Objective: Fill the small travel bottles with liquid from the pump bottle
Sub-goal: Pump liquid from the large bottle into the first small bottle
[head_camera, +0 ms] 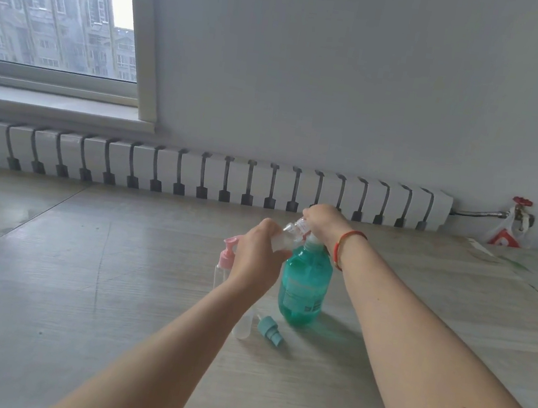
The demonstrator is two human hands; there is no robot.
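Both hands working at the pump bottle top.
We are seeing the left hand (258, 259) gripping one small clear plastic travel bottle (285, 240), tilted, and the right hand (322, 221) curling over the teal liquid-filled pump bottle (304, 285); two more small bottles: one pink-capped (225, 263), one teal-capped lying flat (260, 332).

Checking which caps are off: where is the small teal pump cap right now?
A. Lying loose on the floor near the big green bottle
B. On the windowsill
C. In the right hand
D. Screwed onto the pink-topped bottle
A: the teal pump cap lies on its side on the floor, just in front of the green pump bottle, held by neither hand.
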